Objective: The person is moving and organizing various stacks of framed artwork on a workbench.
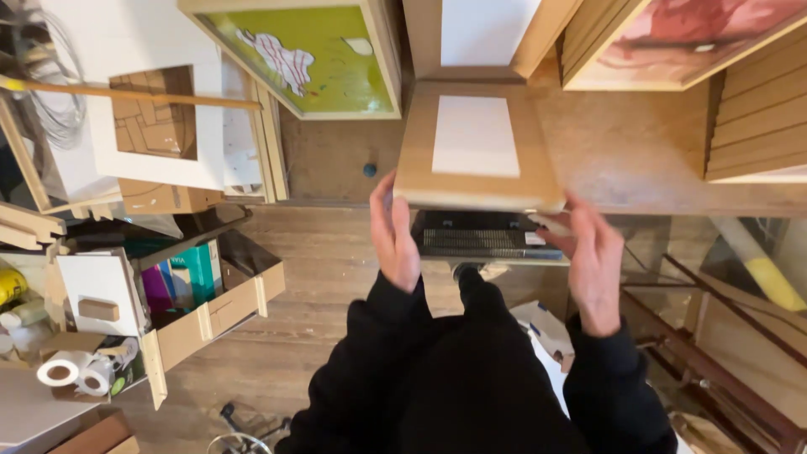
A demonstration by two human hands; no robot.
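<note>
Long black sleeves run to the wrists, just behind the fingers of the bare left hand (pixel 395 235) and right hand (pixel 595 261).

- Wooden plank floor (pixel 319 277) runs across the middle, worn and brown.
- On it at the left, an open cardboard box (pixel 220 311) holding upright books, teal and purple.
- Near left, white tape rolls (pixel 76 372) lie on a flat carton.
- Far centre, a small blue ball (pixel 370 170) sits on the floor.
- Green framed picture (pixel 307 55) leans at the far side.
</note>
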